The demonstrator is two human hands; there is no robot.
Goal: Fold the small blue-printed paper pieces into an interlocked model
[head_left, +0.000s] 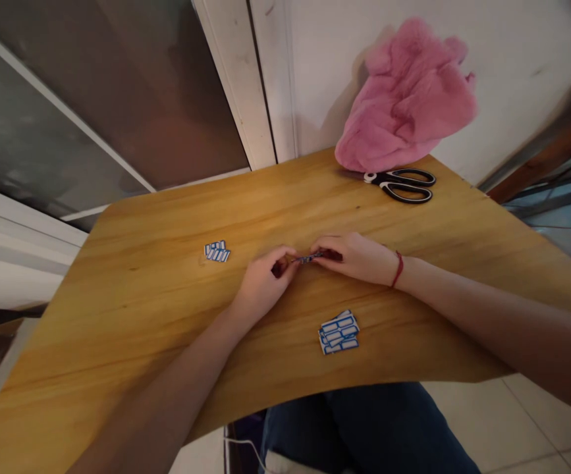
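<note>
Between my two hands, above the middle of the table, is a small strip of blue-and-white labels (307, 259), seen nearly edge-on. My left hand (265, 280) pinches its left end, and my right hand (357, 257), with a red cord at the wrist, pinches the other end. Closer to me lies an overlapping pile of blue-bordered label sheets (338, 333). A smaller group of similar label pieces (217, 251) rests to the left of my left hand. My fingers cover part of the held strip.
Black-and-white scissors (404, 184) lie at the back right of the wooden table (166, 329), their blades partly under a fluffy pink cloth (408, 99) heaped against the wall. A framed glass panel (157, 79) stands behind the table's back left edge.
</note>
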